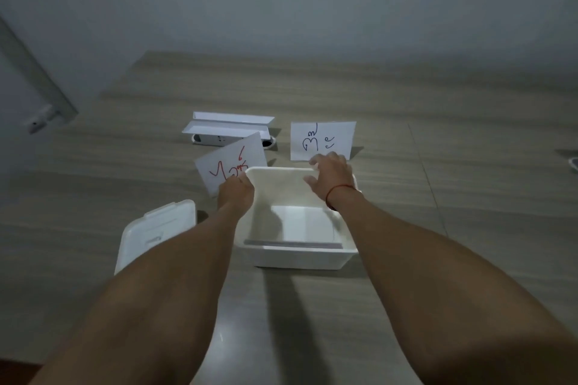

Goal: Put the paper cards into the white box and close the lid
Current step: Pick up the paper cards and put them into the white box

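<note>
While the white box sits open at the centre of the wooden table, both hands are out past its far rim and going for cards. Left hand is pinched shut on the red-lettered card, fingers clamped on its lower edge at about eleven o'clock from the box, the card tilted up and just touching the box's far-left corner. Right hand hovers with fingers spread and loose over the far-right rim, its fingertips reaching the bottom edge of the blue-lettered card, which stands at about one o'clock; no grip there yet, as far as I can judge. Inside the box something flat and pale already lies on the floor, probably a card. To do this well, I'd say lift each card clear of the rim, level it, and lay it flat so nothing rides up and fouls the lid. That lid waits at nine o'clock, beside the box, partly under the left forearm. Further out at twelve o'clock, a white folded stand rests untouched.
</note>
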`<state>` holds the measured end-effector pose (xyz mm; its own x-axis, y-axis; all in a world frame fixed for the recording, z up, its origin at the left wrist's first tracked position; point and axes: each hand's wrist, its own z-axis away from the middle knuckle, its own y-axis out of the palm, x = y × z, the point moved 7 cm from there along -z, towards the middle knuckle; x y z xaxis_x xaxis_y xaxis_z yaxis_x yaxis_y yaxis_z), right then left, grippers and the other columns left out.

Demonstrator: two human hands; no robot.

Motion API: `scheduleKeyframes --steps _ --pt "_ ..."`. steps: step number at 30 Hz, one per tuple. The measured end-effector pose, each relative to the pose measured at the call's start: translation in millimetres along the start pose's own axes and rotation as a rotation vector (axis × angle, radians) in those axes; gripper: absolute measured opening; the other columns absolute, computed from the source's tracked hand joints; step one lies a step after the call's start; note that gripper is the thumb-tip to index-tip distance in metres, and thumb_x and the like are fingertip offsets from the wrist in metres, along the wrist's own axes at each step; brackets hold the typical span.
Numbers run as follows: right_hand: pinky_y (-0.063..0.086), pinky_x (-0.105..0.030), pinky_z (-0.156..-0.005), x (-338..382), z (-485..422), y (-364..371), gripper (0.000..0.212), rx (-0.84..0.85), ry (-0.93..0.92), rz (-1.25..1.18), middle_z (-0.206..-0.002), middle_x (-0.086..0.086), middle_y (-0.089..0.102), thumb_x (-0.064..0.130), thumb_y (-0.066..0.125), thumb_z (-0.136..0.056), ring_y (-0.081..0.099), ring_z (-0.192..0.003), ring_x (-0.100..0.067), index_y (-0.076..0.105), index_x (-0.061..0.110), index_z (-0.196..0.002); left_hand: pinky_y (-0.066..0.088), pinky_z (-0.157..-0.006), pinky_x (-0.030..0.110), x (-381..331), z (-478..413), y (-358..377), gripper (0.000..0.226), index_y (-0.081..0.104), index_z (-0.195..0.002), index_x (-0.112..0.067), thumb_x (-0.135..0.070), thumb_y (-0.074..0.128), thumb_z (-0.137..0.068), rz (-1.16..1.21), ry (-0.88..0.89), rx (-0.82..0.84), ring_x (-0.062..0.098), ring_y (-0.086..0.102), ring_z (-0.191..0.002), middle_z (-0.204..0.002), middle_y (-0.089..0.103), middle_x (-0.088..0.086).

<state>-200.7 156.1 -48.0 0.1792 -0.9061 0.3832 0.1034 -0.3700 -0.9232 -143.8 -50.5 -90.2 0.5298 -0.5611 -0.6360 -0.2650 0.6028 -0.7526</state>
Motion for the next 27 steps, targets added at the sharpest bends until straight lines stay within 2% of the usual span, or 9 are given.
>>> scheduleKeyframes --steps 2,5,10,12,15,19,21,24,27 --pt "0.033 -0.037 -0.104 -1.6 -8.2 8.4 0.042 0.038 0.002 0.149 -0.133 -0.007 0.051 0.038 0.059 -0.090 0.043 -0.126 -0.027 0.054 0.024 -0.129 0.049 -0.090 0.041 -0.5 -14.7 -9.2 0.053 0.062 -0.111 0.007 -0.033 0.029 -0.101 -0.004 -0.031 -0.066 0.040 0.061 -0.105 -0.114 0.064 0.026" --pt "0.033 -0.039 -0.100 -4.3 -23.7 24.5 0.032 0.117 0.014 0.182 -0.127 -0.005 0.061 0.040 0.048 -0.094 0.050 -0.122 -0.028 0.059 0.025 -0.120 0.049 -0.095 0.043 -10.4 -41.2 -24.8 0.042 0.061 -0.110 0.001 -0.031 0.037 -0.098 -0.155 0.045 -0.166 0.036 0.056 -0.110 -0.118 0.060 0.022" --pt "0.032 -0.040 -0.101 4.7 -50.4 36.7 0.035 0.108 -0.087 0.152 -0.123 -0.005 0.065 0.041 0.044 -0.097 0.054 -0.119 -0.026 0.058 0.025 -0.124 0.031 -0.110 0.046 -14.1 -86.0 -24.4 0.036 0.054 -0.124 -0.006 -0.029 0.044 -0.098 -0.443 0.174 -0.194 0.033 0.042 -0.129 -0.135 0.049 0.017" --pt "0.032 -0.040 -0.100 7.8 -60.1 37.3 0.036 0.078 -0.101 0.165 -0.123 -0.005 0.065 0.042 0.043 -0.097 0.054 -0.119 -0.027 0.057 0.025 -0.126 0.026 -0.114 0.049 -13.9 -98.2 -19.3 0.035 0.055 -0.122 -0.009 -0.031 0.041 -0.098 -0.543 0.221 -0.149 0.033 0.046 -0.128 -0.130 0.056 0.016" --pt "0.032 -0.039 -0.099 8.9 -76.4 38.8 0.034 0.030 -0.081 0.153 -0.119 -0.006 0.066 0.041 0.043 -0.097 0.054 -0.116 -0.027 0.058 0.024 -0.123 0.036 -0.102 0.044 -13.6 -112.9 -16.2 0.028 0.062 -0.108 -0.008 -0.023 0.040 -0.098 -0.479 0.214 -0.092 0.034 0.059 -0.112 -0.113 0.066 0.017" --pt "0.031 -0.039 -0.100 10.2 -85.6 42.2 0.032 0.003 -0.036 0.163 -0.117 -0.006 0.065 0.040 0.042 -0.097 0.053 -0.115 -0.027 0.058 0.025 -0.120 0.043 -0.089 0.042 -13.9 -120.6 -15.0 0.024 0.061 -0.109 -0.007 -0.013 0.042 -0.096 -0.435 0.229 -0.061 0.039 0.060 -0.110 -0.114 0.067 0.019" --pt "0.026 -0.041 -0.107 9.4 -84.1 44.7 0.034 0.020 -0.008 0.167 -0.125 -0.006 0.060 0.039 0.037 -0.099 0.049 -0.121 -0.027 0.055 0.025 -0.125 0.043 -0.088 0.041 -15.1 -119.7 -17.1 0.022 0.061 -0.108 -0.010 -0.011 0.047 -0.091 -0.450 0.244 -0.069 0.039 0.059 -0.110 -0.113 0.067 0.018" --pt "0.007 -0.046 -0.119 0.6 -75.1 42.3 0.043 0.070 0.060 0.164 -0.150 -0.007 0.039 0.037 0.032 -0.101 0.030 -0.141 -0.025 0.040 0.023 -0.141 0.040 -0.093 0.042 -26.0 -114.5 -31.2 0.023 0.057 -0.111 -0.010 -0.013 0.054 -0.088 -0.478 0.288 -0.137 0.037 0.057 -0.111 -0.112 0.065 0.017" --pt "0.004 -0.049 -0.120 -12.6 -59.5 30.4 0.053 0.119 0.157 0.154 -0.160 -0.007 0.018 0.032 0.034 -0.101 0.011 -0.149 -0.025 0.021 0.017 -0.150 0.040 -0.094 0.042 -46.5 -107.1 -57.0 0.021 0.056 -0.111 -0.011 -0.015 0.050 -0.091 -0.519 0.357 -0.253 0.035 0.057 -0.111 -0.112 0.065 0.015"
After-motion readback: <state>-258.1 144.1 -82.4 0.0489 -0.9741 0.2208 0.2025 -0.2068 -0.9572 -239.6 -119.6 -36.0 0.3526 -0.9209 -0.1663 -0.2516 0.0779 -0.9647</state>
